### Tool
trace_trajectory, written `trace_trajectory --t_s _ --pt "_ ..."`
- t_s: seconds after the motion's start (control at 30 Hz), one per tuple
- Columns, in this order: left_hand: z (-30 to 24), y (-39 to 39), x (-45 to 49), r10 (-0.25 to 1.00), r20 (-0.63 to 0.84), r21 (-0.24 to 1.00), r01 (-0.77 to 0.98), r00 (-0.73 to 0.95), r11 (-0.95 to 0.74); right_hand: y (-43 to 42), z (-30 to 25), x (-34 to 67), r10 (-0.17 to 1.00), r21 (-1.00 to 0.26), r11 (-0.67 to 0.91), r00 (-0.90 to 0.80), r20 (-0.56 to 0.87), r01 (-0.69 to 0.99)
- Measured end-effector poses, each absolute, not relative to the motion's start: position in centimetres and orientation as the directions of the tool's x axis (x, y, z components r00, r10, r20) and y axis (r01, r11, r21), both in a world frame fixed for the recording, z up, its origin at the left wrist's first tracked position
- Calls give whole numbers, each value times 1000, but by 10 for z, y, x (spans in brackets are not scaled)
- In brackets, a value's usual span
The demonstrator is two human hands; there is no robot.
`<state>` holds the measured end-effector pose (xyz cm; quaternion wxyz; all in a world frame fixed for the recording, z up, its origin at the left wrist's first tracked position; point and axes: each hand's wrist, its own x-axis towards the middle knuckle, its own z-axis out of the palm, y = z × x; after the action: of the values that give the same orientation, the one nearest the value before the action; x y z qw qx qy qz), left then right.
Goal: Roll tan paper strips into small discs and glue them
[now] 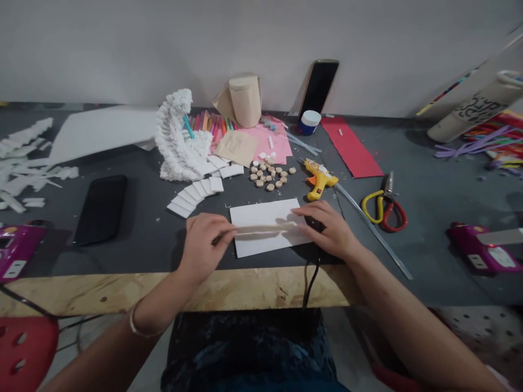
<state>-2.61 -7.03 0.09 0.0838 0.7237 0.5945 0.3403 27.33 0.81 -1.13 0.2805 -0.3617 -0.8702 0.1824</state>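
- In the head view, a white board (255, 249) lies flat on the dark counter (147, 256), its longer side running left to right, between the two hands.
- A thin, pale strip (261, 229) is over the middle of the board, its long axis also left to right, nearly in line with the board's longer edges. A shadow shows along it; whether any part touches the board, I cannot tell.
- The left hand (204, 239), at the board's left edge, pinches the strip's left end between thumb and fingers.
- The right hand (330, 231) reaches over the board's right edge. Its thumb and fingertips stand around the strip's right end; I cannot tell whether they grip it.
- The strip therefore lies to the right of the left hand and to the left of the right hand, with both about equally near.
- Beyond the board are wooden discs (270, 177); beyond its left corner, white tiles (192, 197); beyond its right corner, a yellow glue gun (321, 181).
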Motion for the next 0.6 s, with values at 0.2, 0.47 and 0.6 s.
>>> trace_trajectory --t_s 0.2,0.47,0.6 --pt "-9 -59 -51 779 302 875 484 -550 2 1 -2 268 655 -468 743 -666 359 478" --pt "0 -56 -42 786 301 906 418 -540 -59 -19 3 259 582 -428 789 -761 287 442" --pt "0 -55 -41 806 294 920 380 -514 -93 -22 2 260 578 -346 793 -800 165 501"
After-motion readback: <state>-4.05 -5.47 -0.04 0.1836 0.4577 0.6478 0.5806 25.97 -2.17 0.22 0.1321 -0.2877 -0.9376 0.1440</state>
